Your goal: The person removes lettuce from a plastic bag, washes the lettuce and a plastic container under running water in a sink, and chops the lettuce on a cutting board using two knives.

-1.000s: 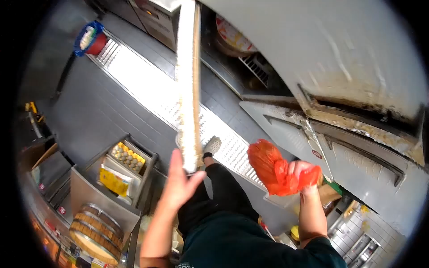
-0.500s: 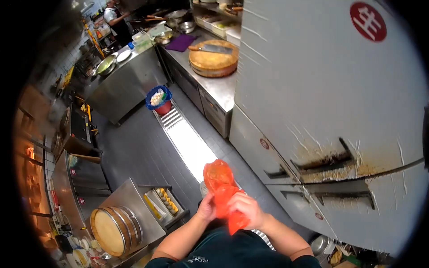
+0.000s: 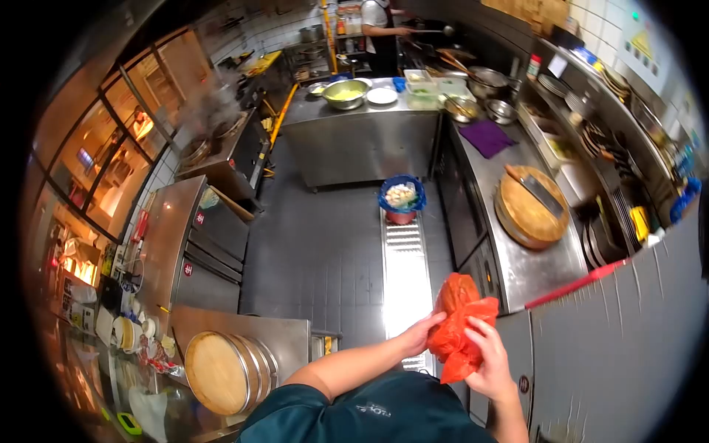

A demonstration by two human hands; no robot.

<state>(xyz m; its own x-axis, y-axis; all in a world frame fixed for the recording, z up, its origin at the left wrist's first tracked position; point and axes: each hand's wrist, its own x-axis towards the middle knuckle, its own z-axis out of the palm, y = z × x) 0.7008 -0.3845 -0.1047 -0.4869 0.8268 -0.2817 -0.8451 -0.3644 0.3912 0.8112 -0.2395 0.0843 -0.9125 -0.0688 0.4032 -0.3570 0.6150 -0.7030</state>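
Observation:
A red plastic bag [image 3: 459, 325], bulging at its upper part, is held in front of the body at the lower centre right. My left hand [image 3: 421, 334] grips the left side of the bag, its fingers partly hidden by the plastic. On the right side, my right hand [image 3: 489, 362] is closed on the gathered lower part of the bag. What the bag contains cannot be made out.
A steel counter [image 3: 509, 273] on the right bears a round chopping board [image 3: 528, 218] with a cleaver [image 3: 538, 193]. A blue-lined bin [image 3: 402, 199] stands on the floor drain. Wooden steamers [image 3: 221, 373] sit lower left. Another person [image 3: 380, 37] works at the back beside a steel table [image 3: 362, 148].
The view has swung from the fridge toward the kitchen. The fridge, open one second ago, showed shut half a second ago. My left hand has come off its door and onto the bag.

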